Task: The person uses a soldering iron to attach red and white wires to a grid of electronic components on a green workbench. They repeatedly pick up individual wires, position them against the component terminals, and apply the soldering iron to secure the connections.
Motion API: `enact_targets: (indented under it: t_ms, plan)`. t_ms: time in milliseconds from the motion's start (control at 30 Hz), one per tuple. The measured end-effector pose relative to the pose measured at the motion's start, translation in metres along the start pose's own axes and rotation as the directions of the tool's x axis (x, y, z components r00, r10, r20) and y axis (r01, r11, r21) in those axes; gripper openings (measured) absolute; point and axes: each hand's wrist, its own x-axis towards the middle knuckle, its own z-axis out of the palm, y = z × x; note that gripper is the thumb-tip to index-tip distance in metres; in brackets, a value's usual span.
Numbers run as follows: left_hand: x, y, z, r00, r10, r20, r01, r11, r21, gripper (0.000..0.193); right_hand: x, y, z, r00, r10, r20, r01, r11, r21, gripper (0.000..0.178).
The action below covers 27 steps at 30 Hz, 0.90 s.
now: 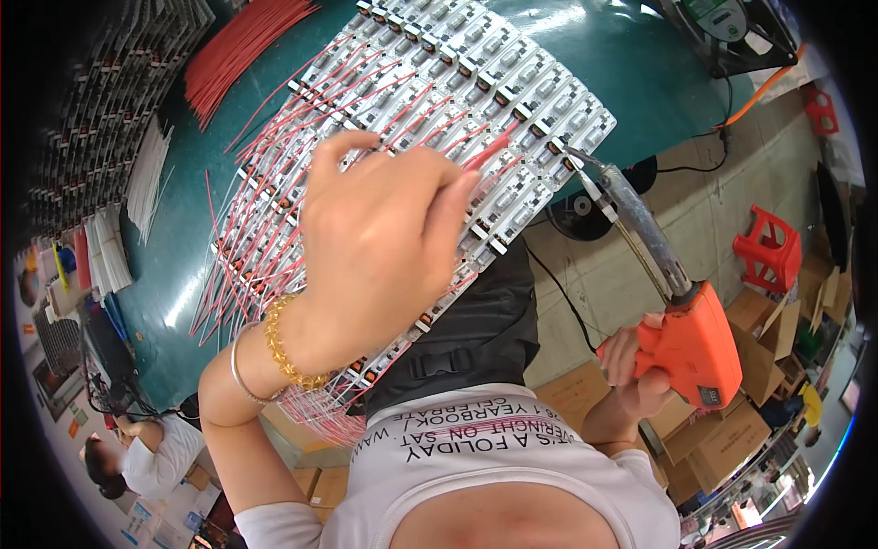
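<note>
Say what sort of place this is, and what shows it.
Probably an electronics assembly workshop: the right hand holds what looks like an orange soldering gun, a grid of small wired parts lies before the person, and cut red wires are piled on the green table.

Board panel (471,78) cropped at top

The orange gun housing (702,352) is moulded in smooth semi-gloss plastic; its barrel (640,218) is made of dull, scuffed metal. The green tabletop (187,270) is finished v. glossy, w/ glare streaks mirrored in it. The loose red wires (240,55) are sheathed in smooth plastic. Pale modules (512,84) are seen too small to be sure, prob. plastic w/ shiny bits. The stool (776,252) is moulded in glossy red plastic, the cartons (722,450) made of matt cardboard, the shirt (494,416) of matt cloth.
</note>
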Motion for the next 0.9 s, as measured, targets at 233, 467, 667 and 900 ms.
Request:
enact_targets:
  t_ms: [233,467,667,900]
  plan:
    - [0.002,0.016,0.007,0.988,-0.094,0.121,0.109,0.986,-0.125,0.015,-0.012,-0.004,0.000,0.997,0.037,-0.061,-0.037,0.999,0.002,0.076]
    - [0.000,0.018,0.015,0.993,-0.035,0.111,0.043,0.997,-0.066,0.014,-0.018,-0.001,0.000,0.997,0.075,-0.035,-0.079,0.991,-0.110,0.068]
    - [0.000,0.018,0.014,0.994,-0.038,0.105,0.043,0.998,-0.045,0.014,-0.028,0.007,-0.015,0.992,0.109,-0.069,-0.126,0.936,-0.328,0.065]
    - [0.000,0.018,0.016,0.995,-0.029,0.091,0.033,0.999,-0.041,0.014,-0.023,-0.004,0.005,0.976,0.131,-0.176,-0.155,0.979,-0.131,0.065]
